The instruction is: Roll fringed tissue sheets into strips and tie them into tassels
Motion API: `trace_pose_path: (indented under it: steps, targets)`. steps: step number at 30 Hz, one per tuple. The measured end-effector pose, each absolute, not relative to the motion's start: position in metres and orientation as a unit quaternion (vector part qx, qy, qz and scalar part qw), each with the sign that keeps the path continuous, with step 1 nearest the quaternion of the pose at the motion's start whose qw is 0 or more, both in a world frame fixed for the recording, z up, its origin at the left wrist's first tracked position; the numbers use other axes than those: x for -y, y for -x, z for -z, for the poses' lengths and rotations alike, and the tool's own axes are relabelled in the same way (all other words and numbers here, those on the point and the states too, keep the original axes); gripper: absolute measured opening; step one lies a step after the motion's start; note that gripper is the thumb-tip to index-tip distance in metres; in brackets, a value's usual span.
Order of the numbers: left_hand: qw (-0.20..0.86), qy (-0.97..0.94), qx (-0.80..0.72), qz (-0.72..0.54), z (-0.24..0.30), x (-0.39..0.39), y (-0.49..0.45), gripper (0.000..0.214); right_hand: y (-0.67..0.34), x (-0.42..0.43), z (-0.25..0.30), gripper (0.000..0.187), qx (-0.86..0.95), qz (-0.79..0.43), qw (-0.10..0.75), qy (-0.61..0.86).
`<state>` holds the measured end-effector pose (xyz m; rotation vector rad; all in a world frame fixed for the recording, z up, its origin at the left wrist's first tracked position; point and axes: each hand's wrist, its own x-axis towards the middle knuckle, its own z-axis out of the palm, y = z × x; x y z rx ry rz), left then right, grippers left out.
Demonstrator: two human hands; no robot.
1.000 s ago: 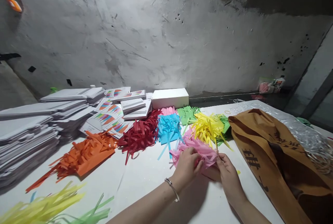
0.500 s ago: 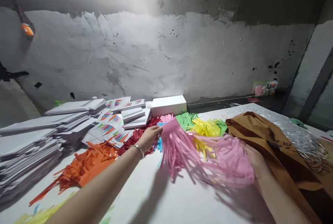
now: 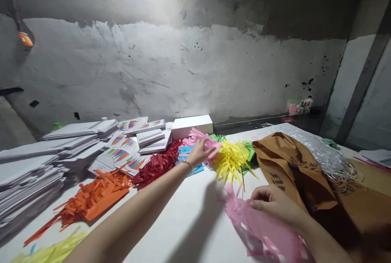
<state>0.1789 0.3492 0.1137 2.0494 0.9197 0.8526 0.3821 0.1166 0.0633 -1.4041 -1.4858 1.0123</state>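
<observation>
My left hand [image 3: 198,154] reaches to the back of the white table [image 3: 180,214], closed on a bunch of pink fringed paper [image 3: 199,134]. That bunch is over the blue fringed paper [image 3: 185,153] and beside the yellow fringed paper [image 3: 233,157]. Nearer to me, my right hand [image 3: 273,206] is closed, thumb against fingers, on another piece of pink fringed paper [image 3: 265,230]. This piece is blurred, its strips trailing over the table. Dark red fringed paper [image 3: 161,166] and orange fringed paper [image 3: 104,196] lie to the left.
Stacks of white paper goods [image 3: 33,173] fill the left side. A white box [image 3: 192,126] stands at the back near the wall. Brown bags [image 3: 293,161] lie at right, with clear plastic packaging [image 3: 317,153] behind. Green fringed paper [image 3: 250,157] sits beside the yellow.
The pink fringed paper stretched between my hands has come apart into two pieces. My left hand moved right and away from me with one; my right hand drew nearer with the other.
</observation>
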Motion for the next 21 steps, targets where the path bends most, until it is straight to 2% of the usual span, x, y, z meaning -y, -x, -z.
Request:
trace_pose_path:
  steps: [5,7,8,10,13,18,21]
  targets:
    - [0.374,-0.883,-0.185,-0.213,-0.077,-0.223,-0.17,0.075,-0.354,-0.094,-0.073,0.019,0.628,-0.318,0.426,0.569]
    - [0.318,-0.921,-0.142,-0.178,-0.068,-0.188,-0.169,0.042,-0.341,-0.081,-0.078,0.018,0.666,-0.28,0.406,0.559]
    - [0.298,-0.929,-0.142,-0.167,-0.064,-0.177,-0.168,0.032,-0.335,-0.073,-0.079,0.018,0.692,-0.258,0.39,0.55]
    - [0.291,-0.929,-0.169,-0.154,-0.056,-0.167,-0.164,0.031,-0.326,-0.056,-0.081,0.018,0.739,-0.218,0.356,0.529]
    - [0.343,-0.908,-0.196,-0.14,-0.044,-0.167,-0.148,0.026,-0.321,-0.032,-0.077,0.016,0.769,-0.207,0.326,0.509]
    - [0.521,-0.811,-0.235,-0.127,-0.029,-0.155,-0.113,0.009,-0.325,-0.004,-0.063,0.014,0.728,-0.254,0.273,0.575]
    - [0.627,-0.724,-0.249,-0.143,-0.027,-0.131,-0.1,0.023,-0.322,0.004,-0.053,0.028,0.729,-0.232,0.229,0.602]
